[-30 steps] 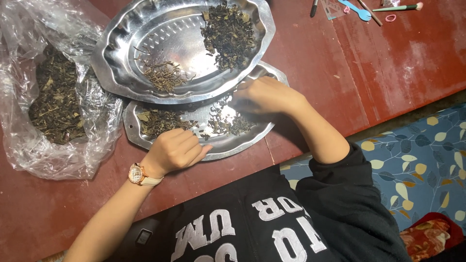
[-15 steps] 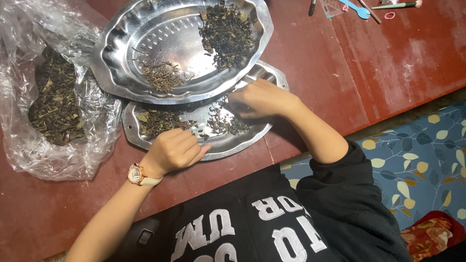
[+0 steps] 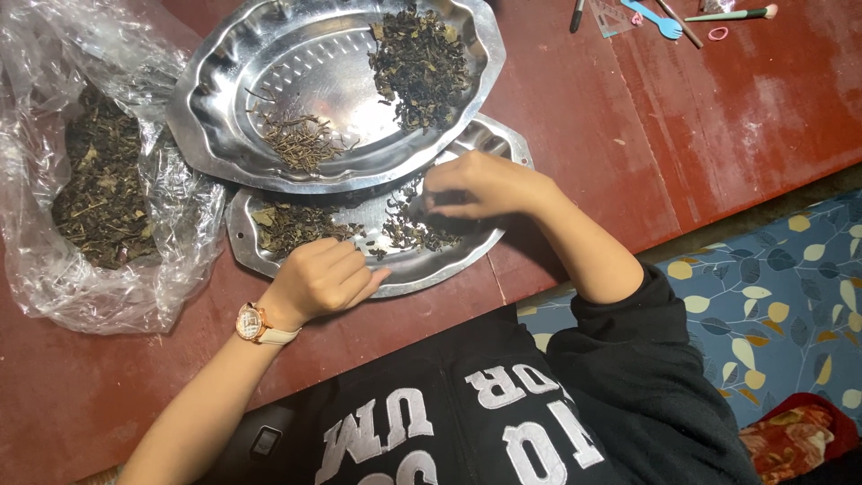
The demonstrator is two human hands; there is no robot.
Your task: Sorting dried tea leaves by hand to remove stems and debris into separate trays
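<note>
Two steel trays overlapped on the red table (image 3: 700, 117): the lower tray (image 3: 395, 265) sat near the table's front edge, with the upper tray (image 3: 296, 81) resting partly across its far rim. The left hand (image 3: 323, 278), loosely curled and grasping nothing visible, rested on the lower tray's near rim. The right hand (image 3: 480, 184) hovered over that tray's scattered dried tea leaves (image 3: 417, 233), fingertips pinched together; whether they gripped a leaf could not be told. The upper tray carried two piles, dark leaves (image 3: 420, 63) and pale stems (image 3: 301, 139). One clear plastic bag (image 3: 54, 269) of leaves lay on the left. Bare tabletop stretched open to the right.
</note>
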